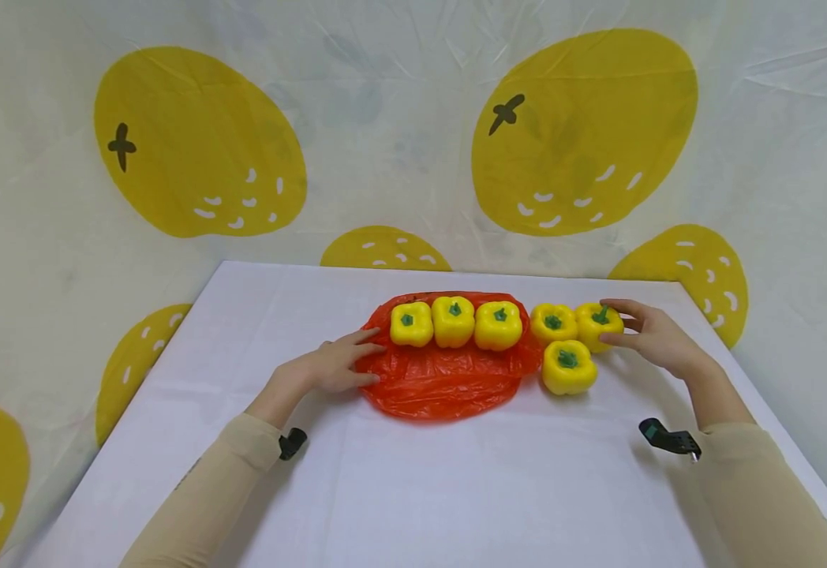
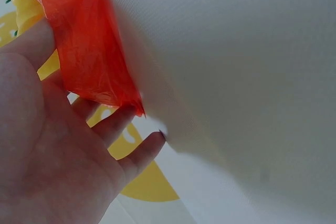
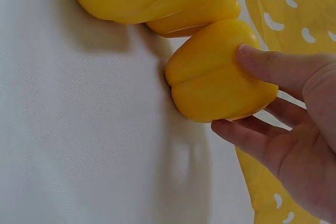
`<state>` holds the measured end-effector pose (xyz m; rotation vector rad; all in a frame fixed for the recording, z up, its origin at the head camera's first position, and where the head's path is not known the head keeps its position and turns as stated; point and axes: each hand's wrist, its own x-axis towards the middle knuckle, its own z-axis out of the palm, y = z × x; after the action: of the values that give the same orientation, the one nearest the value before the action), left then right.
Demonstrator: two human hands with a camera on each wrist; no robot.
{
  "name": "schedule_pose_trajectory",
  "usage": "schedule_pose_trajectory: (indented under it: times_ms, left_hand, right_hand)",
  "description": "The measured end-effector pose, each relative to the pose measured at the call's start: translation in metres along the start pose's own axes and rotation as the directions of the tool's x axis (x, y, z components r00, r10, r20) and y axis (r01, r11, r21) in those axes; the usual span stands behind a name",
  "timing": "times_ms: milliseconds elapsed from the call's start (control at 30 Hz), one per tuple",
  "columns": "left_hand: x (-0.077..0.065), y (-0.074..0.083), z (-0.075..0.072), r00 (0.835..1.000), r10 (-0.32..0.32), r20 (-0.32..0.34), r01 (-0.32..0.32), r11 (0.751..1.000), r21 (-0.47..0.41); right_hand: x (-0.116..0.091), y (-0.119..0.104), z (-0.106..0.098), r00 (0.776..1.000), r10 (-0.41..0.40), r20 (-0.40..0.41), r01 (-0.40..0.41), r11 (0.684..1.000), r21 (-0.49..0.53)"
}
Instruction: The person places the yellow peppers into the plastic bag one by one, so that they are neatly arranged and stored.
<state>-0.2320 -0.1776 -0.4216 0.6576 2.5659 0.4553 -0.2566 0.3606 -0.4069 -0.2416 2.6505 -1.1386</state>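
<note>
Right hand [image 1: 658, 339]: your thumb [image 3: 281, 69] and fingers sit on opposite sides of the outer pepper [image 1: 593, 330], spread about its width and pinching it.
Grip reason: you come in from the right – its left side is up against a neighbour, so that's likely the free side.
Outer pepper: stem up, right end of the loose group; can't tell if it's lifted at all.
Left hand [image 1: 335, 365]: your fingers are apart, roughly straight, fingertips touching the left edge of the red bag [image 1: 442, 394]. Can't tell if any film is nipped between them.
Bag reason: probably you're steadying it – thin film like that should slide or crumple easily.
Loose peppers: the back pepper [image 1: 551, 323] sits between bag and outer pepper; the front pepper [image 1: 569, 371] stands nearer you, just right of the bag.
Bag row: left pepper [image 1: 411, 329], middle pepper [image 1: 453, 327] and right pepper [image 1: 498, 330] stand stems up along the bag's far side. Can't tell if they're on top of the film or inside it.
Table [image 1: 470, 497]: white, flat under everything, patterned backdrop [image 1: 385, 158] behind.
</note>
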Motion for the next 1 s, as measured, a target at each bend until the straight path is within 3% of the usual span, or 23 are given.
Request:
schedule_pose_trajectory:
  times_ms: [633,1000]
  left_hand:
    - [0.000,-0.001,0.000,1.000,0.008,-0.005,-0.008,1.000,0.002]
    - [0.001,-0.001,0.000,1.000,0.015,-0.007,-0.015,1.000,0.013]
  right_hand:
    - [-0.010,0.002,-0.011,0.993,0.032,-0.110,-0.039,0.997,-0.062]
    - [-0.023,-0.012,-0.023,0.989,0.002,-0.147,-0.016,0.995,-0.097]
